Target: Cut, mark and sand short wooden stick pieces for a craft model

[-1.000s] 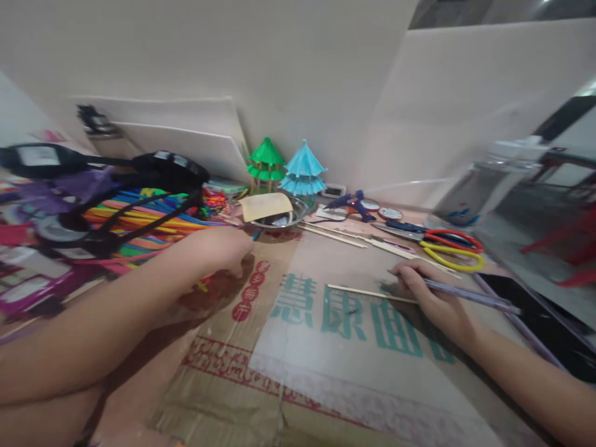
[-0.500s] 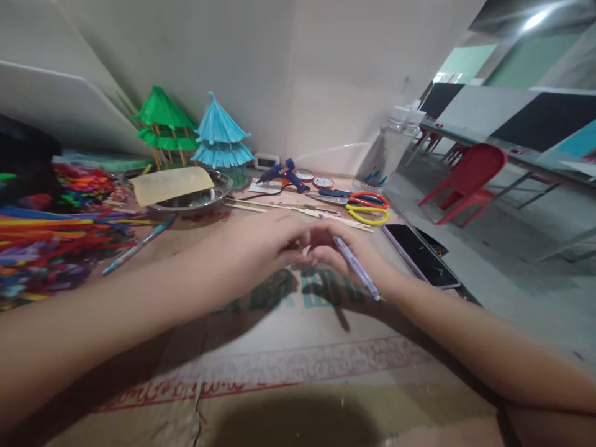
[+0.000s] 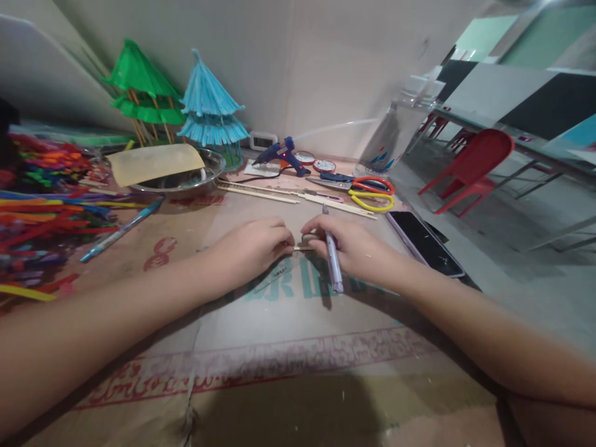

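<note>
Wooden stick (image 3: 303,248), inward of the worktop's (image 3: 298,183) far edge: pinched narrowly by left hand (image 3: 263,242), newly brought across, and right hand (image 3: 350,241), pen (image 3: 333,264) also held; both sides thus supported.

We see only part of the wooden stick (image 3: 303,248), the rest hidden by the left hand (image 3: 261,242) and right hand (image 3: 354,245); the left edge crops the pipe cleaners (image 3: 28,217); a yellow sheet (image 3: 156,164) covers part of the metal bowl (image 3: 216,162); we find the plastic bottle (image 3: 384,139) blurred.
</note>
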{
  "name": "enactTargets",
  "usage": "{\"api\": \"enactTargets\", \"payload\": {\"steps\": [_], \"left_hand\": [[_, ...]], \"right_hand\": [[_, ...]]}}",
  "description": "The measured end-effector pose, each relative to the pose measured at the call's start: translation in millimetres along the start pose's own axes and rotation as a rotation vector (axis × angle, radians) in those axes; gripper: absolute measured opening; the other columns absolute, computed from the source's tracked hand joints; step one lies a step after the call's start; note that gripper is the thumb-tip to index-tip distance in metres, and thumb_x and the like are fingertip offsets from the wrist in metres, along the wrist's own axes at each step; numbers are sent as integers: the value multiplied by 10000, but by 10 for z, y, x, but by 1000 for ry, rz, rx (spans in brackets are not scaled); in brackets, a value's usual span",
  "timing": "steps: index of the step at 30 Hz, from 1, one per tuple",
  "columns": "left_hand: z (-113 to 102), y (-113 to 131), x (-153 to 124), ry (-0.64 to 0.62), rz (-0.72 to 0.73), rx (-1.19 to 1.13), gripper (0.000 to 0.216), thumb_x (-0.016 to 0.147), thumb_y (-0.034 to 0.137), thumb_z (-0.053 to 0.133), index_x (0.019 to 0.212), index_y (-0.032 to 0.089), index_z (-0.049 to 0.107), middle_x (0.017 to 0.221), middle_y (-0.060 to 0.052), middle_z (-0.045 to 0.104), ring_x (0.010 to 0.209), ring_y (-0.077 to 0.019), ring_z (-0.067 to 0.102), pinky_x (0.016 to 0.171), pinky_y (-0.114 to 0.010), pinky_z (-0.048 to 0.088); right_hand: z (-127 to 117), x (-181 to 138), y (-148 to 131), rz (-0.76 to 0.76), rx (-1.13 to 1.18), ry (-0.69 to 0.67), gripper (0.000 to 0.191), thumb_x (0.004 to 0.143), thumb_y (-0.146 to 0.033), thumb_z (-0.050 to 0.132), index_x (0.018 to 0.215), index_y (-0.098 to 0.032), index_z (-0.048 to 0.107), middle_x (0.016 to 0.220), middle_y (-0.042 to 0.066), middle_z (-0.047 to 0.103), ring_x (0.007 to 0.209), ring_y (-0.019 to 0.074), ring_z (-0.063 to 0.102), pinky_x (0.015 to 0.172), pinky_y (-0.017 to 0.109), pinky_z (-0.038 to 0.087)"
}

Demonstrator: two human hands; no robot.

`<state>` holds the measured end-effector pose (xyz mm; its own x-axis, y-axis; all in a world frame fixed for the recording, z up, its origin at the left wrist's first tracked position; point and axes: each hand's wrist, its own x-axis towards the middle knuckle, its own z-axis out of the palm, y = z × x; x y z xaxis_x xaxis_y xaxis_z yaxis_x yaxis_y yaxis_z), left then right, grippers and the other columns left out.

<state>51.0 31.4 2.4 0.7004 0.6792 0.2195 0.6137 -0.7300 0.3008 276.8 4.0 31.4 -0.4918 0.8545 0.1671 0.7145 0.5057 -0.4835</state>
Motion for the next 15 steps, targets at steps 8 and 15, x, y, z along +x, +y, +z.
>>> {"api": "enactTargets", "payload": {"steps": [8,15], "left_hand": [[-7,12,67,-37,-56,3,116,924,184,607,883,183,716,848,-24,700,765,-177,617,668,-282,387],[-52,22,78,-71,-93,16,128,936,229,606,888,191,719,808,-20,699,742,-181,611,644,-281,370]], "right_hand": [[-24,-13,12,-41,-233,-189,171,864,-98,552,961,-205,644,833,48,695,752,198,608,664,280,385],[32,40,18,-78,-123,-100,126,930,-169,529,1010,-197,622,872,51,685,795,195,614,694,275,406]]}}
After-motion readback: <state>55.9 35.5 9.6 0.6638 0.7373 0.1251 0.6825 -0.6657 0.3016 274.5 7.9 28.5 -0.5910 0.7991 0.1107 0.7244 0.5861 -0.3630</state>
